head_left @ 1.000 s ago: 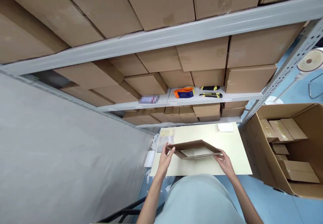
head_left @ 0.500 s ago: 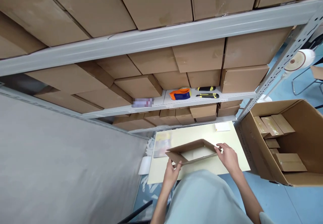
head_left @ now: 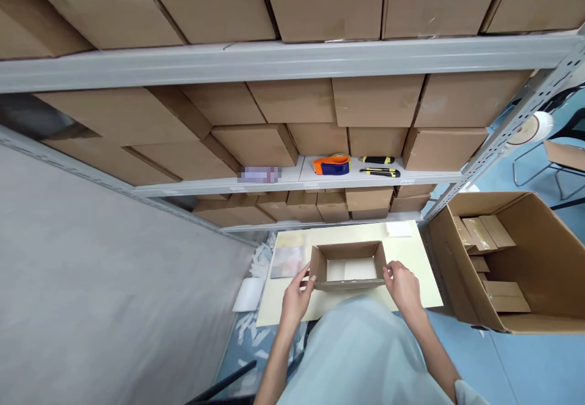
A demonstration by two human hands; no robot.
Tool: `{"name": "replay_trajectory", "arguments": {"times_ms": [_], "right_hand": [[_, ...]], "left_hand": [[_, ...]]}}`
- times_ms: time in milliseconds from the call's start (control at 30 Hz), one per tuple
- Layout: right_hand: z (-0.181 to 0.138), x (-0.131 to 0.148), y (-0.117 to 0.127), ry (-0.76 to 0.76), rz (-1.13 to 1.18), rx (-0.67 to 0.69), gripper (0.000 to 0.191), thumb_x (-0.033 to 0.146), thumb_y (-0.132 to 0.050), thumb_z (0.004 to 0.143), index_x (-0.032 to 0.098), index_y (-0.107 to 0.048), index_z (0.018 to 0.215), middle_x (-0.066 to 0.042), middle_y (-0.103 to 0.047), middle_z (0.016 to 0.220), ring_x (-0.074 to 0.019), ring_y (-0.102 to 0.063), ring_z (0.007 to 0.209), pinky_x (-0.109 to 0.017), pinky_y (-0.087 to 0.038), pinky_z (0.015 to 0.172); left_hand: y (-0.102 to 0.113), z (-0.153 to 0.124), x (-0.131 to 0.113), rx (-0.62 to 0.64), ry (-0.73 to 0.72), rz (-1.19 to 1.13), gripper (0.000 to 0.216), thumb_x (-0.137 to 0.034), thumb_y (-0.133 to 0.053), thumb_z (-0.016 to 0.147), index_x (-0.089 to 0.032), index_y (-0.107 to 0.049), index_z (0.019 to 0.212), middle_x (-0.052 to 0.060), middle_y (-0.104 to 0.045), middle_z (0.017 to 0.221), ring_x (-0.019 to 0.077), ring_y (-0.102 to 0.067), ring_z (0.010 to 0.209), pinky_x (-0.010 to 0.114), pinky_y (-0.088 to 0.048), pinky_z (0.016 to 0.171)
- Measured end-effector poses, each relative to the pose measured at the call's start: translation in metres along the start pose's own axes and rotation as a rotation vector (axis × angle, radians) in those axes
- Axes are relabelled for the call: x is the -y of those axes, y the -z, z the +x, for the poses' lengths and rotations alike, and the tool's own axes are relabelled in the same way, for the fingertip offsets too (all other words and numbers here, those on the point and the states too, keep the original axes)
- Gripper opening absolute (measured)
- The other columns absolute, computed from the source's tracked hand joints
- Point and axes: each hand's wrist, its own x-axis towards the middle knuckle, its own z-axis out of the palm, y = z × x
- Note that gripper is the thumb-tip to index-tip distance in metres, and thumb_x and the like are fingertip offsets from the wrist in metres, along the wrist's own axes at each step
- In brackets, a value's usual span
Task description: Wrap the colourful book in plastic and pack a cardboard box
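A small brown cardboard box (head_left: 350, 250) stands spread into a rectangle over the pale yellow table (head_left: 356, 234), its top open towards me. White shows through the middle of it, and I cannot tell whether that is its bottom or something under it. My left hand (head_left: 298, 292) grips the box's left end between thumb and fingers. At the right end, my right hand (head_left: 402, 283) pinches the cardboard near the front corner.
A large carton (head_left: 539, 259) holding several small boxes stands right of the table. Shelves (head_left: 292, 61) packed with boxes rise behind it. On one shelf lie an orange and blue tape dispenser (head_left: 331, 165) and two yellow-black box cutters (head_left: 380, 172). Paper scraps (head_left: 247, 326) litter the left floor.
The cardboard has gone from a slanted, partly folded shape to a squared rectangle. Both hands keep hold of its ends. The whole view has turned slightly.
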Motion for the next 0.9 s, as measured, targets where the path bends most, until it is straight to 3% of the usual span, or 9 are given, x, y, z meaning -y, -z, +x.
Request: {"name": "replay_trajectory", "arguments": {"times_ms": [100,200,333,467,700,833,900], "right_hand": [[-0.004,0.003,-0.001,-0.004,0.032,0.048,0.019,0.030,-0.053,0.107,0.022,-0.071,0.109,-0.008,-0.078,0.096,-0.0229,-0.074,0.075,-0.030,-0.036,0.063],[-0.007,0.004,-0.006,0.027,0.074,0.045,0.027,0.031,-0.053,0.107,0.022,-0.068,0.129,-0.009,-0.078,0.102,-0.0247,-0.076,0.082,-0.031,-0.043,0.068],[-0.004,0.002,-0.013,0.080,0.151,-0.009,0.040,0.029,-0.048,0.106,0.018,-0.062,0.142,-0.015,-0.077,0.116,-0.0262,-0.076,0.086,-0.035,-0.052,0.076],[0.003,0.000,-0.013,0.127,0.164,0.007,0.044,0.025,-0.044,0.106,0.016,-0.060,0.146,-0.017,-0.072,0.126,-0.0249,-0.074,0.083,-0.036,-0.055,0.080],[-0.004,0.020,-0.014,0.189,0.056,0.094,0.043,0.032,-0.048,0.109,0.022,-0.062,0.149,-0.013,-0.073,0.118,-0.0248,-0.075,0.083,-0.034,-0.055,0.073],[-0.002,0.025,-0.019,0.280,0.154,0.187,0.044,0.042,-0.057,0.108,0.023,-0.065,0.147,-0.013,-0.075,0.129,-0.0293,-0.075,0.113,-0.037,-0.058,0.095],[0.004,0.019,-0.022,0.351,0.191,0.269,0.054,0.049,-0.069,0.102,0.021,-0.065,0.147,-0.015,-0.072,0.140,-0.0331,-0.069,0.130,-0.041,-0.055,0.109]], "left_hand": [[-0.001,0.004,0.001,0.036,0.063,-0.054,0.074,-0.071,-0.070,0.081,-0.019,-0.074,0.134,0.014,-0.078,0.116,0.0236,-0.076,0.085,0.039,-0.068,0.072],[-0.003,0.004,0.006,0.030,0.087,-0.073,0.075,-0.066,-0.072,0.081,-0.018,-0.072,0.139,0.013,-0.077,0.112,0.0232,-0.076,0.087,0.038,-0.067,0.071],[-0.004,-0.003,0.010,0.043,0.017,-0.055,0.067,-0.047,-0.070,0.080,-0.021,-0.070,0.142,0.011,-0.077,0.114,0.0204,-0.074,0.086,0.034,-0.064,0.075],[-0.002,-0.013,0.002,0.111,-0.049,0.061,0.070,-0.028,-0.062,0.079,-0.025,-0.065,0.149,0.011,-0.074,0.131,0.0198,-0.073,0.093,0.034,-0.063,0.080],[-0.008,-0.028,-0.021,0.212,-0.262,0.289,0.060,-0.012,-0.045,0.089,-0.026,-0.073,0.141,0.009,-0.071,0.136,0.0247,-0.067,0.129,0.040,-0.051,0.116],[-0.008,-0.025,-0.019,0.249,-0.322,0.338,0.058,-0.013,-0.045,0.092,-0.024,-0.073,0.141,0.010,-0.071,0.140,0.0267,-0.064,0.133,0.044,-0.048,0.120],[-0.007,-0.021,-0.015,0.292,-0.333,0.350,0.053,-0.015,-0.046,0.093,-0.023,-0.076,0.137,0.011,-0.072,0.140,0.0286,-0.064,0.134,0.047,-0.048,0.121]]}}
